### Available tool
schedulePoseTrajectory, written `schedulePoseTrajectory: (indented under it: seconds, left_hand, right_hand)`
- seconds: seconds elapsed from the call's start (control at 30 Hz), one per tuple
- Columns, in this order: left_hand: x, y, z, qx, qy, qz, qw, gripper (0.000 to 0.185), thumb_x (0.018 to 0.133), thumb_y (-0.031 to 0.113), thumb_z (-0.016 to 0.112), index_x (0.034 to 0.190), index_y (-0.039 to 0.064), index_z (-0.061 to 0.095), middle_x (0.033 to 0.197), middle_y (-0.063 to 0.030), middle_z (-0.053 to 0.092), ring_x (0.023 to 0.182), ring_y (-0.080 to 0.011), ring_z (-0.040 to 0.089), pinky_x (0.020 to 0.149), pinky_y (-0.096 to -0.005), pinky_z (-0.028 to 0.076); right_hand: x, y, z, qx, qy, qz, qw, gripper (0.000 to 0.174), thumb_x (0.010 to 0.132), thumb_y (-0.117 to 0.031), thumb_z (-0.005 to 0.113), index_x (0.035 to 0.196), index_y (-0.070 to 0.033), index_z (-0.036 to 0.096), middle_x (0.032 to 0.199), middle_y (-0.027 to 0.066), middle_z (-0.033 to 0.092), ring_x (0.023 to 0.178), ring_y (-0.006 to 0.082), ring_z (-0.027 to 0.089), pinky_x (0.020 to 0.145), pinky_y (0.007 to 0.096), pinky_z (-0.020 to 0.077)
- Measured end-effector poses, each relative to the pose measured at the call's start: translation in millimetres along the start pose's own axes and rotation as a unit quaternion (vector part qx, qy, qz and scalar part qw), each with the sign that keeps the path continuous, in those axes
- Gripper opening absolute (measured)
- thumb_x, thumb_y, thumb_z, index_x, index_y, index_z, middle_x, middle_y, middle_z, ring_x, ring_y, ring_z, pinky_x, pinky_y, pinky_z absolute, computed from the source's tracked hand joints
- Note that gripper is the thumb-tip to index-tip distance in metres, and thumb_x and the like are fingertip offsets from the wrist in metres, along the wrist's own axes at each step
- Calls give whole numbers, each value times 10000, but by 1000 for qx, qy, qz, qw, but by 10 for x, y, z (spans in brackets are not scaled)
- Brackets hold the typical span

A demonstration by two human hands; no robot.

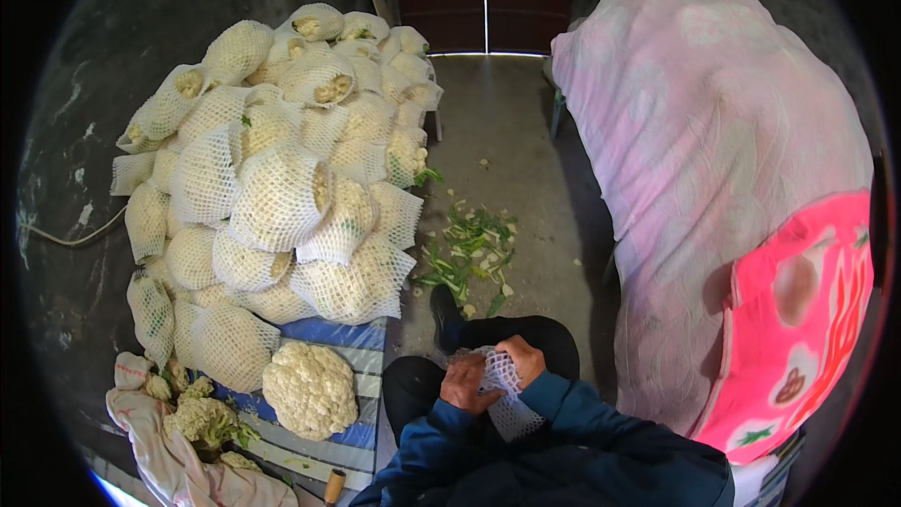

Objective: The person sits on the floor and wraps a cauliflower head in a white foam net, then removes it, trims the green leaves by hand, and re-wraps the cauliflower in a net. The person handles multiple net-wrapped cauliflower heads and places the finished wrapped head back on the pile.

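Note:
Over my lap, my left hand (464, 382) and my right hand (524, 360) both grip a white foam mesh sleeve (501, 370). Its top is bunched between the hands, and its lower end hangs toward my body. I cannot tell whether anything is inside it. To the left, a bare cauliflower head (310, 390) rests on a blue and grey striped sheet (366, 384). Beyond it rises a large pile of cauliflowers in white mesh sleeves (278, 193).
Cauliflower pieces (204, 415) lie by a crumpled cloth (158, 436) at lower left. A wooden handle (334, 486) sits at the sheet's near edge. Leaf trimmings (475, 246) litter the floor. A pink cloth (704, 120) covers a bulky heap at right, with a bright pink printed sheet (760, 274) over it.

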State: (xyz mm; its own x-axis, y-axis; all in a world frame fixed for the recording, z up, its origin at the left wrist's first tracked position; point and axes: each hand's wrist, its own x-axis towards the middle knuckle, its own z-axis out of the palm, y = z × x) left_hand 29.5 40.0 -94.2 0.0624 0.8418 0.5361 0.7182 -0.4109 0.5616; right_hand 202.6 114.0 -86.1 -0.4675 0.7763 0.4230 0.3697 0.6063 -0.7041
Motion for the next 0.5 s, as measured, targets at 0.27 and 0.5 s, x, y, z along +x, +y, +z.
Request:
schedulePoseTrajectory:
  seconds: [0.27,0.5]
  left_hand:
    - [-235,-215,159,-154,-205,-239,937,843,633,438,888,1274,7,549,1140,-233,652,1017,-371,659,881,-425,531]
    - [-471,-372,374,-369,-150,-265,878,582,697,320,860,1176,72,644,1059,-154,692,970,-314,683,858,-407,531]
  right_hand:
    - [45,-79,-7,21,1,-65,998,297,721,-18,695,1003,-75,622,951,112,646,844,320,674,695,355,556]
    - [83,-132,-39,-4,-2,-127,992,313,718,-53,727,1011,-72,619,992,123,651,873,320,672,701,376,561]
